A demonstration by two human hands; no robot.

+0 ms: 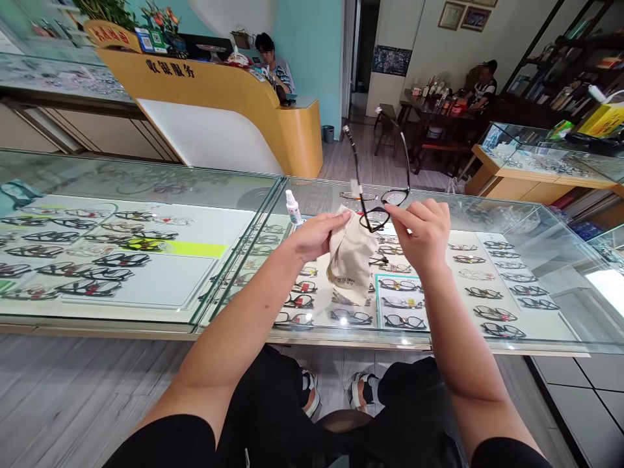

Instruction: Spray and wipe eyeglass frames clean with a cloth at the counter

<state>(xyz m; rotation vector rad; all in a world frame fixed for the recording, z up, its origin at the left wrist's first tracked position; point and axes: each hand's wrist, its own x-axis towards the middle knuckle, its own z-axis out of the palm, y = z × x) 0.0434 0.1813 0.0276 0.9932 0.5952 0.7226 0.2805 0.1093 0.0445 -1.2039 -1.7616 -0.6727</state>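
My left hand [319, 235] is closed on a beige cleaning cloth [351, 260] with small dark print near its lower edge. The cloth hangs down over the glass showcase and touches the left lens of a pair of black-framed glasses [371, 224]. With thumb and fingers my right hand [423, 231] pinches the glasses near the bridge. Their temples stick up and away from me, and a small white tag [355, 188] hangs on the left one. Behind my left hand a white spray bottle [293, 209] stands on the glass top.
Rows of eyeglasses [353, 317] lie inside the glass showcase [312, 335] before me. Another case [160, 312] adjoins on the left. Beyond stand a wooden cashier counter [297, 140] with a seated person [277, 68], and a dark table [433, 107] with another person.
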